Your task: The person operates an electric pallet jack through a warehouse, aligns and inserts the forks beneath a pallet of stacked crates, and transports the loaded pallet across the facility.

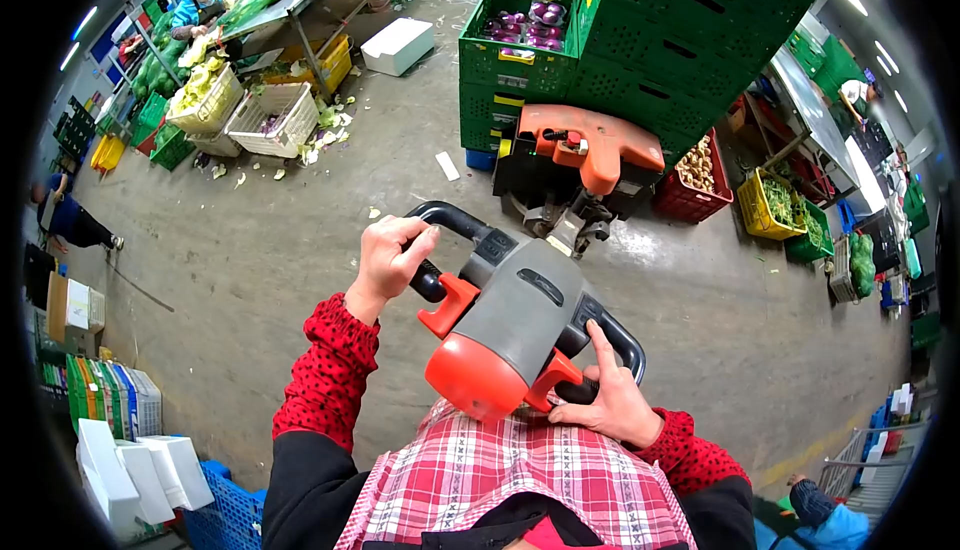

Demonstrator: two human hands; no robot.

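Note:
The grey and red control handle (530, 300) of an electric pallet truck is right in front of my body. My left hand (390, 258) is closed around its black left grip. On the right side, my right hand (612, 400) holds the other grip, its index finger stretched onto the button panel and its thumb near the red lever (553, 380). Beyond the handle is the truck's orange body (590, 142), close against stacked green crates (650, 60). One open crate there shows purple vegetables (530, 25), possibly onions or eggplants. The forks are hidden.
A white foam box (398, 46) and crates of leafy scraps (205, 100) are at left by a work table. A red crate (693, 182) and a yellow crate (768, 205) stand right of the stack. Other people (200, 2) are around the hall, one (825, 512) behind at right.

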